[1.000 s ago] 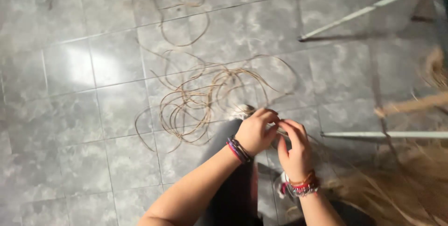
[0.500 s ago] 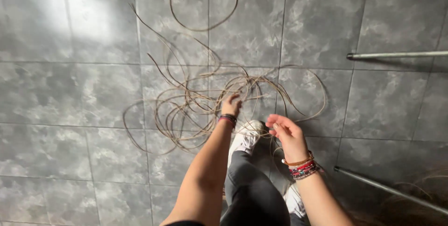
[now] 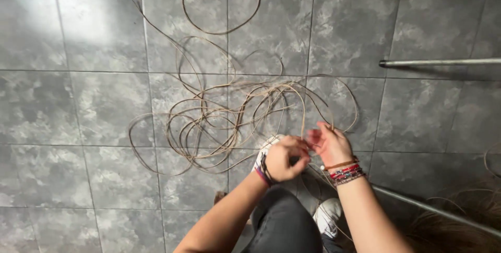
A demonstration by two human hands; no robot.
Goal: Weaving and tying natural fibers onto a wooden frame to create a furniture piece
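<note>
1. While the tan strands (image 3: 237, 120) lie in a loose tangle on the grey tiled floor (image 3: 94, 101), their near ends rise to the person's hands just above the knee, so the worked part sits close to the lower edge of the floor in view.
2. The left hand (image 3: 284, 158) is closed into a fist around the gathered ends; it is best kept firm here, so that nothing slips.
3. The right hand (image 3: 330, 143) is partly open, its fingers (image 3: 314, 137) pinching a single strand that rises between the two hands; whether the grip is tight cannot be told.
4. A good pull would likely be slow and along the strand's own line, since the loops on the floor cross one another and may knot if jerked.
5. The white shoe (image 3: 267, 147) stands just under the hands, touching the near loops; stepping on them would trap the strand.
6. Two metal rods (image 3: 438, 63) lie well apart at the floor's right edge, clear of the coil.
</note>
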